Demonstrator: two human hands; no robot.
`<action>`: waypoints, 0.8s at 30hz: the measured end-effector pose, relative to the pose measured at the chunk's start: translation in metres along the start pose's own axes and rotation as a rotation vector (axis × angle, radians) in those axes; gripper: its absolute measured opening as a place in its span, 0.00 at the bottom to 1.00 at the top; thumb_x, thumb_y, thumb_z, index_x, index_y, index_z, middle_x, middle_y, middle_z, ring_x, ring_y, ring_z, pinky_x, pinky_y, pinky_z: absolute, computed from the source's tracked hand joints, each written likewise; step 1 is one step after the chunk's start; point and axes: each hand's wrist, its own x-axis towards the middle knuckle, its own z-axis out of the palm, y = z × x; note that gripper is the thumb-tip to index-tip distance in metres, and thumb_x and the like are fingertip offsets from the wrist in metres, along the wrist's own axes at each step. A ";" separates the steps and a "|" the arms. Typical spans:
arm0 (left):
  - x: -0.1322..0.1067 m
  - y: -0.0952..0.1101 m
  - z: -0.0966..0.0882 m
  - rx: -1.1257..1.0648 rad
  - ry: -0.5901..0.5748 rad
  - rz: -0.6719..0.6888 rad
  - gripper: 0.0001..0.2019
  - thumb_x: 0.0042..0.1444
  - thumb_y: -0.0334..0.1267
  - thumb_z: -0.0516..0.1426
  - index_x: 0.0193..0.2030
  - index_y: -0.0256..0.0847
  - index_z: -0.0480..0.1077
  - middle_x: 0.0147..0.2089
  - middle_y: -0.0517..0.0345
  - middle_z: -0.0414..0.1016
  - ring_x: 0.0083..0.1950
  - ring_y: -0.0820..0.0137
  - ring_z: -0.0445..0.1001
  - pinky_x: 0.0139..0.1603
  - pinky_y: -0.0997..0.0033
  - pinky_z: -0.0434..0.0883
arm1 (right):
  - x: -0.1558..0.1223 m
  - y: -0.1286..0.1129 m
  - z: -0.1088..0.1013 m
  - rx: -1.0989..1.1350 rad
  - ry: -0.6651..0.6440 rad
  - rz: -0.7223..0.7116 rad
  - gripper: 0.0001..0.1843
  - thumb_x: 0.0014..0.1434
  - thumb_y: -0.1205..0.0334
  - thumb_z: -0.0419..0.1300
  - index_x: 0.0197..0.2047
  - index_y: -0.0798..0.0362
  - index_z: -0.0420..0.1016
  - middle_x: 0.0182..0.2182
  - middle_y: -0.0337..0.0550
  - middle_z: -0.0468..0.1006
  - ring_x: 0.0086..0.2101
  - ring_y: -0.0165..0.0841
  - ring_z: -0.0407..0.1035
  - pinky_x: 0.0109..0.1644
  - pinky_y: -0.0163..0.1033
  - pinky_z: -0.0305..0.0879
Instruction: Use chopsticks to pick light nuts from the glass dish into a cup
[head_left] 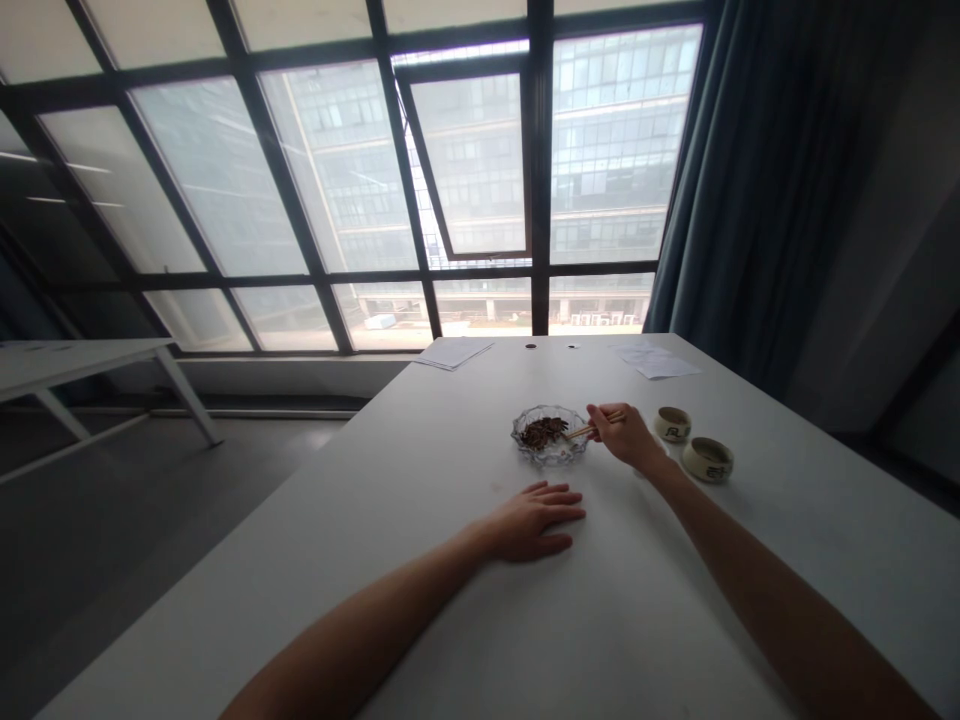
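Note:
My right hand [619, 433] grips a pair of chopsticks [581, 432], whose tips reach into a clear glass bowl [553, 460] with a wavy rim. Small dark brown pieces [544, 432], too small to name, lie heaped in the bowl, mostly at its left and middle. Flat on the table, fingers spread, my left hand [536, 522] rests in front of the bowl and holds nothing. Just right of my right hand stand two small cream cups with dark characters: a farther cup [673, 425] and a nearer cup [708, 460].
Everything stands on a long white table [420, 500]. Toward its far end lie papers at the left [454, 352] and loose sheets at the right [654, 361]. Another white table [82, 355] is off to the left. Beyond are large windows and a dark blue curtain [750, 220].

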 end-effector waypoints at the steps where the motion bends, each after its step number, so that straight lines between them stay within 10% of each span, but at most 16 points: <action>1: 0.000 0.000 0.000 0.000 -0.001 0.000 0.27 0.68 0.50 0.56 0.72 0.53 0.62 0.75 0.57 0.59 0.77 0.56 0.55 0.77 0.52 0.50 | 0.000 -0.001 0.000 -0.008 0.011 0.003 0.26 0.63 0.38 0.59 0.24 0.50 0.76 0.23 0.51 0.83 0.26 0.44 0.80 0.30 0.42 0.77; 24: -0.001 -0.003 0.002 -0.001 0.001 0.003 0.27 0.69 0.50 0.56 0.72 0.53 0.63 0.75 0.57 0.59 0.77 0.56 0.55 0.77 0.51 0.51 | 0.009 -0.021 -0.097 -0.293 0.381 0.064 0.23 0.66 0.47 0.59 0.24 0.51 0.78 0.21 0.49 0.82 0.25 0.43 0.79 0.27 0.41 0.73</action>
